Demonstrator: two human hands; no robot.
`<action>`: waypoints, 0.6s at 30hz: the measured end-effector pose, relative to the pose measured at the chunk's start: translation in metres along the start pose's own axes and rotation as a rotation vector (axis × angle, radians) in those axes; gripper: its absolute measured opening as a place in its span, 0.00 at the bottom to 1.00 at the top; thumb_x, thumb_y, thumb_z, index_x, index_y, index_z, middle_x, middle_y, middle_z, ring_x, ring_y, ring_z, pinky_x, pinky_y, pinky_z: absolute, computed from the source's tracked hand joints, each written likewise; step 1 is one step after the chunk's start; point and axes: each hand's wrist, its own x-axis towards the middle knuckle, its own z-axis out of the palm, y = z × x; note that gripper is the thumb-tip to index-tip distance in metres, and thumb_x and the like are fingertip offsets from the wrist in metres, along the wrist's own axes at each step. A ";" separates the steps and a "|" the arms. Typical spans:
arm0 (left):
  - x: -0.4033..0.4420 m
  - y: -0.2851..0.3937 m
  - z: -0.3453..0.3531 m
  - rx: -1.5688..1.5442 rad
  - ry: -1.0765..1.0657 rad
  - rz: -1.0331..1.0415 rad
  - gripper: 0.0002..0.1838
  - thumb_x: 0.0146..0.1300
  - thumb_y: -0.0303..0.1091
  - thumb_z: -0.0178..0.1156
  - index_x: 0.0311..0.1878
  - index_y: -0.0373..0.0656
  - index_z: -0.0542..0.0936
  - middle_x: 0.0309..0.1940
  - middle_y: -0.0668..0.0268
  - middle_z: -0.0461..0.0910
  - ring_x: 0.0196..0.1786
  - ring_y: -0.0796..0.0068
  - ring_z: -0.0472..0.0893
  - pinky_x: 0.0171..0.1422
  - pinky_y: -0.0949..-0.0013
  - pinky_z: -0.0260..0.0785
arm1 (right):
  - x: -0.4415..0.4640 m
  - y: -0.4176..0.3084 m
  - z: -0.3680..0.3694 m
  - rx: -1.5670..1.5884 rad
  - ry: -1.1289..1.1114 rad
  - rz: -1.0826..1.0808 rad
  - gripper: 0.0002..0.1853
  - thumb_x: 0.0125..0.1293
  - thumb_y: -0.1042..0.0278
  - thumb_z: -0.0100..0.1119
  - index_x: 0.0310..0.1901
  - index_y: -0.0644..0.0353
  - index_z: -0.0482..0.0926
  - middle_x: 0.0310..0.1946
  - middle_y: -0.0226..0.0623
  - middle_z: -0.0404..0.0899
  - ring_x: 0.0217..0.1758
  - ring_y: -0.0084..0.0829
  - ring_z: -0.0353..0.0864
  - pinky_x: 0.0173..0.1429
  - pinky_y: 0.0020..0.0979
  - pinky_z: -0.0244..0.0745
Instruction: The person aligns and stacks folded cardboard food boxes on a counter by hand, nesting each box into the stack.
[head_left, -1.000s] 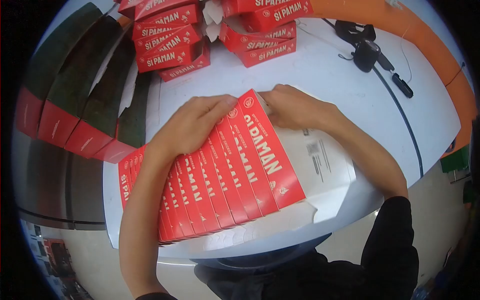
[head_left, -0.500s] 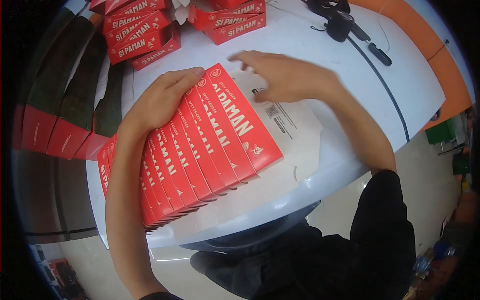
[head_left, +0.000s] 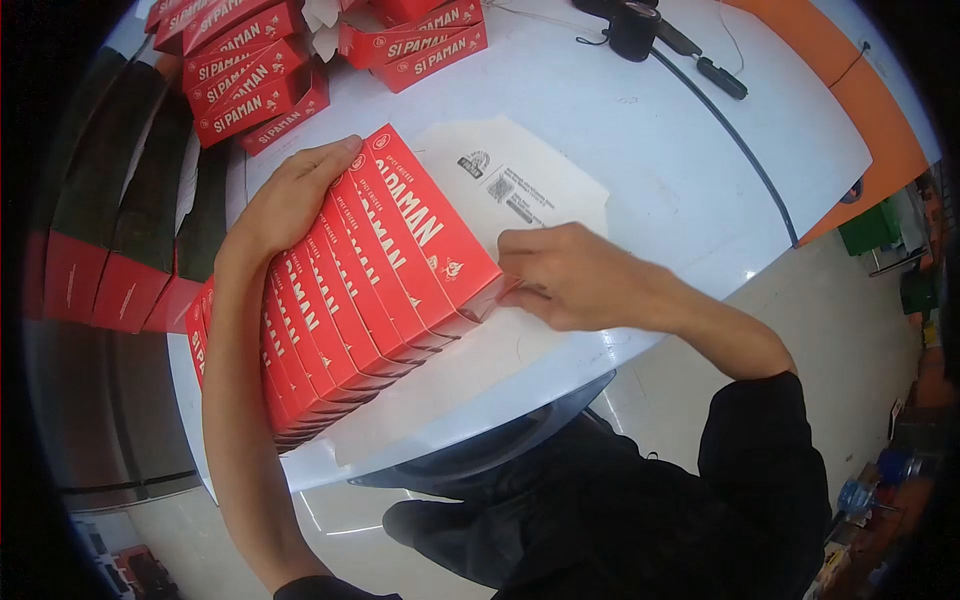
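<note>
Red cartons (head_left: 350,285) marked SI PAMAN, head view: nested in a slanting row on the near left part of the white table (head_left: 690,150), printed faces upward. Left hand (head_left: 290,195): laid over the row's far end, thumb along the red card; whether it is clamped on the cartons cannot be told. Right hand (head_left: 560,275): at the near right corner of the rightmost carton, fingers bent toward the thumb; whether they pinch the card cannot be told. Pale printed panel (head_left: 570,190): flat, just right of the row. Far left: stacked red boxes (head_left: 250,70), with a second stack (head_left: 430,45) to their right. Far right: black device (head_left: 632,35) and black cable (head_left: 735,135).
</note>
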 end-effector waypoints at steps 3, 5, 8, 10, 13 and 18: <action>-0.003 0.009 0.001 0.041 0.022 -0.018 0.33 0.81 0.59 0.47 0.56 0.33 0.83 0.44 0.59 0.90 0.40 0.76 0.87 0.55 0.71 0.75 | 0.000 -0.007 0.027 0.065 0.068 0.021 0.08 0.67 0.72 0.63 0.43 0.68 0.81 0.43 0.47 0.77 0.43 0.52 0.84 0.49 0.49 0.79; -0.007 0.012 0.002 0.060 0.054 -0.020 0.33 0.81 0.59 0.47 0.57 0.33 0.83 0.44 0.59 0.90 0.41 0.75 0.87 0.56 0.71 0.75 | 0.000 -0.014 0.041 0.114 0.067 0.042 0.09 0.67 0.73 0.62 0.44 0.68 0.81 0.42 0.47 0.77 0.43 0.54 0.83 0.50 0.51 0.79; -0.005 0.008 0.002 0.044 0.059 0.002 0.34 0.81 0.59 0.46 0.58 0.32 0.83 0.45 0.57 0.89 0.42 0.74 0.87 0.57 0.70 0.75 | 0.002 -0.021 0.042 0.164 0.005 0.086 0.09 0.69 0.70 0.62 0.42 0.70 0.80 0.42 0.48 0.77 0.43 0.55 0.83 0.49 0.50 0.79; -0.002 0.008 -0.001 0.007 -0.012 -0.034 0.34 0.81 0.59 0.46 0.58 0.32 0.83 0.46 0.56 0.89 0.43 0.73 0.88 0.58 0.69 0.75 | 0.004 -0.022 0.039 0.229 -0.026 0.105 0.11 0.71 0.67 0.63 0.40 0.70 0.80 0.41 0.48 0.77 0.42 0.54 0.82 0.49 0.50 0.77; -0.006 0.013 0.000 0.086 0.014 -0.030 0.31 0.82 0.56 0.46 0.64 0.35 0.82 0.52 0.55 0.88 0.53 0.69 0.86 0.65 0.68 0.73 | 0.007 -0.012 0.037 0.275 -0.045 0.064 0.15 0.72 0.63 0.65 0.37 0.70 0.79 0.39 0.49 0.76 0.41 0.54 0.81 0.48 0.49 0.75; -0.007 0.012 0.002 0.044 -0.024 0.176 0.25 0.84 0.47 0.44 0.75 0.45 0.76 0.68 0.52 0.79 0.70 0.63 0.78 0.77 0.65 0.65 | 0.011 -0.007 0.029 0.272 -0.070 0.028 0.18 0.71 0.61 0.67 0.35 0.70 0.77 0.36 0.48 0.76 0.38 0.53 0.79 0.45 0.48 0.72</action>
